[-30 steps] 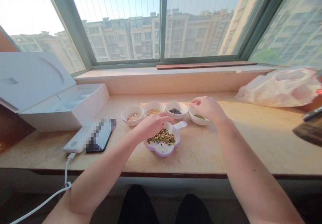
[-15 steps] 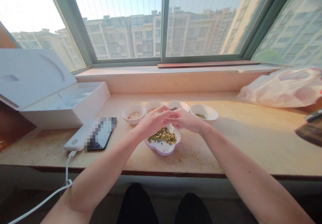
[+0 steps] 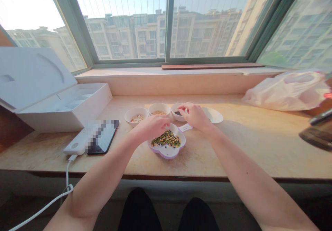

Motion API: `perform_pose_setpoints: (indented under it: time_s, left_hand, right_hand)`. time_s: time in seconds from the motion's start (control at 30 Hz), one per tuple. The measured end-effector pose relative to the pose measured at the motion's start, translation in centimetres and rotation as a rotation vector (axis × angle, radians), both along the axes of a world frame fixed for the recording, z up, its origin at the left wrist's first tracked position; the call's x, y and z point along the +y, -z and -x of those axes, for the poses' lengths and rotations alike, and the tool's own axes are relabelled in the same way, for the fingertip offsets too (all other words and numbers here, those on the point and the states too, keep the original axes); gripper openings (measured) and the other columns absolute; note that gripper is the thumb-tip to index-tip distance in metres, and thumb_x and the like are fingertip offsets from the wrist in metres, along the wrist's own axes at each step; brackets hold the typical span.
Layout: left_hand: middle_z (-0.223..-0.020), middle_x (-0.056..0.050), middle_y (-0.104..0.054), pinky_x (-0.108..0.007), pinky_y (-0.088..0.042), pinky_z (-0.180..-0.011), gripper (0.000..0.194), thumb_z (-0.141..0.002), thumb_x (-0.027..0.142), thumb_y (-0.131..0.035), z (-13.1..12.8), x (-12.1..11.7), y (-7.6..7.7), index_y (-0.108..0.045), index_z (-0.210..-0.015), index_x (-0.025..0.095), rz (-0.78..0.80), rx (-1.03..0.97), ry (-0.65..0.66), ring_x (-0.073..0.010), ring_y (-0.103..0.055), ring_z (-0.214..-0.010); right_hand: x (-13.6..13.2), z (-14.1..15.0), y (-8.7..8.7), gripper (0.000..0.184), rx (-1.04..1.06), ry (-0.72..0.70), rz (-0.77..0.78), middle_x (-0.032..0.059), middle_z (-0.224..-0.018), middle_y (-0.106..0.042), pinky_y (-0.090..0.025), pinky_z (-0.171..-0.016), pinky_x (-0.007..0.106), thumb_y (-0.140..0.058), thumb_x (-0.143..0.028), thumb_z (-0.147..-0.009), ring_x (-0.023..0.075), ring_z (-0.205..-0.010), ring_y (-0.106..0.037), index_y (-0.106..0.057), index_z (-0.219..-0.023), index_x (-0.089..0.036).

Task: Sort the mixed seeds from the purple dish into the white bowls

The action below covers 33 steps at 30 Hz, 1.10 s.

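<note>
A purple-rimmed dish (image 3: 168, 153) with a white inside and a pale handle holds mixed green, yellow and black beans. Over its upper left edge is my left hand (image 3: 153, 126), fingers curled in; what it holds, if anything, is hidden. My right hand (image 3: 195, 116) reaches above a white bowl of dark beans (image 3: 177, 119), thumb and fingers pinched together near its rim. Whatever lies in that pinch is too small to make out. Behind my right wrist, a white bowl (image 3: 216, 116) is partly covered.
Left of the dark beans stand a bowl of tan grains (image 3: 159, 107) and a bowl of pale flat pieces (image 3: 127, 117). Further left are a phone (image 3: 105, 142), a white power bank (image 3: 75, 144) with a cable, and an open white box (image 3: 93, 103). A plastic bag (image 3: 282, 91) lies at right.
My hands were together above the dish and have parted. The right moved right toward the bowl of dark beans; the left moved left and lower. The dish's handle shows now.
</note>
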<state>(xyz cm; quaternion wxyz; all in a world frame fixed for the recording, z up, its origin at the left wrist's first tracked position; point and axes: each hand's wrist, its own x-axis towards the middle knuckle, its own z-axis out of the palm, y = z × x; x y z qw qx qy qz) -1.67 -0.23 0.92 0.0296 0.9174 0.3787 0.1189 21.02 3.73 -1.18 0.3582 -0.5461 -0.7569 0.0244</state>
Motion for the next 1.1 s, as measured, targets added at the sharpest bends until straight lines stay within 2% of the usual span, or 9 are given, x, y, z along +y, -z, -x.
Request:
perform_pose_setpoints:
  time_s: [0.13,0.23,0.33,0.53,0.73,0.9,1.1]
  left_hand:
    - [-0.098,-0.005,-0.071,-0.027,-0.052,-0.074,0.02,-0.084,0.006,-0.054,0.3,-0.6,-0.2,-0.068,-0.082,0.019,0.065,0.214,0.113,-0.0202,-0.07,-0.091]
    - [-0.102,-0.005,-0.071,-0.028,-0.053,-0.071,0.011,-0.083,0.012,-0.061,0.3,-0.9,0.0,-0.068,-0.082,0.019,0.097,0.242,0.132,-0.021,-0.07,-0.092]
    - [-0.102,-0.005,-0.072,-0.028,-0.054,-0.071,0.008,-0.081,0.013,-0.063,0.1,-0.7,0.5,-0.069,-0.083,0.019,0.11,0.236,0.134,-0.0209,-0.07,-0.088]
    - [-0.104,-0.004,-0.075,-0.028,-0.053,-0.077,0.024,-0.088,0.007,-0.052,-0.2,0.2,1.3,-0.073,-0.091,0.019,0.093,0.243,0.104,-0.0202,-0.071,-0.094]
    - [-0.105,-0.002,-0.078,-0.026,-0.05,-0.082,0.033,-0.091,0.007,-0.049,-0.6,0.5,1.3,-0.076,-0.102,0.021,0.116,0.23,0.055,-0.0183,-0.071,-0.097]
    - [-0.115,-0.003,-0.076,-0.026,-0.05,-0.084,0.035,-0.091,0.006,-0.048,-0.6,0.3,1.2,-0.075,-0.108,0.021,0.104,0.143,0.086,-0.0189,-0.071,-0.102]
    - [-0.117,-0.003,-0.074,-0.027,-0.051,-0.083,0.052,-0.088,-0.003,-0.041,-0.4,0.2,1.3,-0.071,-0.121,0.023,0.086,0.096,0.125,-0.0182,-0.071,-0.101]
  right_hand:
    - [0.4,-0.4,0.2,0.025,-0.113,0.066,-0.001,0.0117,-0.104,-0.077,-0.051,-0.088,0.033,-0.058,-0.017,-0.096,0.0244,-0.097,-0.07,-0.08,-0.108,-0.017]
    - [0.3,-0.4,0.0,0.027,-0.139,0.075,0.018,0.012,-0.106,-0.076,-0.051,-0.09,0.033,-0.06,-0.019,-0.097,0.0252,-0.101,-0.07,-0.078,-0.117,-0.017]
    - [0.1,-0.3,-0.1,0.025,-0.13,0.055,0.045,0.011,-0.108,-0.075,-0.051,-0.09,0.033,-0.063,-0.022,-0.097,0.024,-0.098,-0.07,-0.079,-0.116,-0.018]
    - [-0.1,-0.2,-0.1,0.022,-0.108,0.006,0.082,0.0101,-0.109,-0.074,-0.051,-0.089,0.031,-0.064,-0.023,-0.096,0.0211,-0.093,-0.069,-0.079,-0.112,-0.018]
    - [0.0,-0.1,-0.1,0.024,-0.102,-0.019,0.105,0.01,-0.109,-0.074,-0.051,-0.088,0.032,-0.065,-0.024,-0.096,0.021,-0.092,-0.069,-0.079,-0.114,-0.019]
    - [0.1,-0.2,0.1,0.022,-0.084,-0.038,0.089,0.0101,-0.108,-0.074,-0.052,-0.09,0.033,-0.065,-0.023,-0.095,0.0214,-0.093,-0.069,-0.079,-0.111,-0.019]
    - [-0.1,0.0,0.1,0.02,-0.056,-0.054,0.081,0.0098,-0.109,-0.074,-0.052,-0.093,0.034,-0.064,-0.023,-0.095,0.0226,-0.097,-0.07,-0.08,-0.108,-0.02]
